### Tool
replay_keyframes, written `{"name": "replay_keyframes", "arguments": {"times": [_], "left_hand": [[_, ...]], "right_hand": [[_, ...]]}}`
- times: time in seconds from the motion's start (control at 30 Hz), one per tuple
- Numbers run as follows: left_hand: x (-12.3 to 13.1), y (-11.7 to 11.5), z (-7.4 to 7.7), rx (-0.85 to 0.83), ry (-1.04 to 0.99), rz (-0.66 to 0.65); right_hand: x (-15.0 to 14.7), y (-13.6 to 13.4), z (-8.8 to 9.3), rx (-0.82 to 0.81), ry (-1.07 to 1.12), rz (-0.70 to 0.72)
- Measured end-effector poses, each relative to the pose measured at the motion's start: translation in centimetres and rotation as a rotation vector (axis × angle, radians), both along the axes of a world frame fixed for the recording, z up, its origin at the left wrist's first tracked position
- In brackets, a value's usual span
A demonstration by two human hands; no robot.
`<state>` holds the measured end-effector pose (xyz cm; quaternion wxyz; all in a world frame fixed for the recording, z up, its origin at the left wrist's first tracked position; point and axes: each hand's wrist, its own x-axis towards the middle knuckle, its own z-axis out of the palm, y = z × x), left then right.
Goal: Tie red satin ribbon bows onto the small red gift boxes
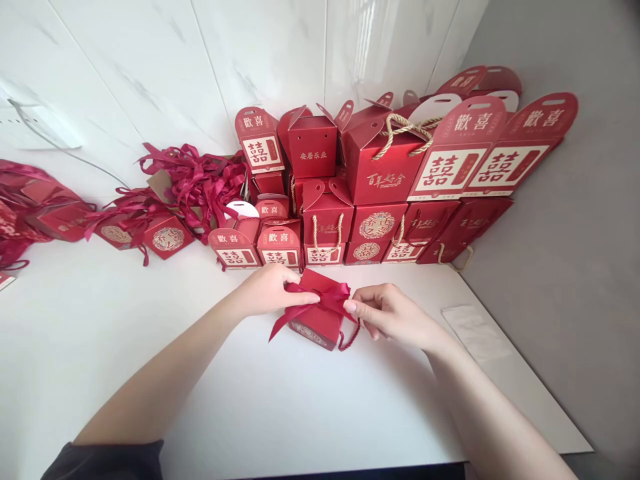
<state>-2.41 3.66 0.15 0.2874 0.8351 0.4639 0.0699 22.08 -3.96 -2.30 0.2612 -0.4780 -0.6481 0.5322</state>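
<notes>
A small red box (324, 325) sits on the white table with a dark red ribbon (336, 297) tied in a bow on its top. My left hand (273, 291) grips the box's left side, its thumb lying on the ribbon near the knot. At the bow's right end, the thumb and fingers of my right hand (385, 311) pinch the ribbon. A twisted dark red cord (351, 338) hangs at the box's right side, below my right fingertips. The box's lower front face shows a pale round pattern.
Stacked red gift boxes (377, 223) stand along the wall behind. Left of them are a heap of dark red ribbons (213, 180) and more boxes (167, 237). A white tissue (477, 333) lies near the table's (310, 413) right edge.
</notes>
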Motion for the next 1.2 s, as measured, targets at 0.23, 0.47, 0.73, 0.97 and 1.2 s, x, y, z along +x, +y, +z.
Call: {"name": "replay_keyframes", "arguments": {"times": [0.23, 0.47, 0.73, 0.97, 1.2], "left_hand": [[-0.1, 0.2, -0.1, 0.011, 0.029, -0.008], [-0.3, 0.5, -0.7, -0.018, 0.016, -0.010], [-0.4, 1.0, -0.8, -0.074, -0.005, -0.025], [-0.6, 0.7, 0.2, -0.178, -0.025, -0.087], [-0.7, -0.3, 1.4, -0.137, 0.029, -0.154]], "right_hand": [[0.2, 0.3, -0.2, -0.098, 0.114, 0.156], [0.5, 0.1, 0.1, -0.340, 0.220, 0.234], [1.9, 1.5, -1.0, -0.463, 0.059, 0.451], [3.0, 1.3, -1.4, -0.248, -0.148, 0.437], [3.1, 1.5, 1.1, 0.200, -0.170, 0.011]]}}
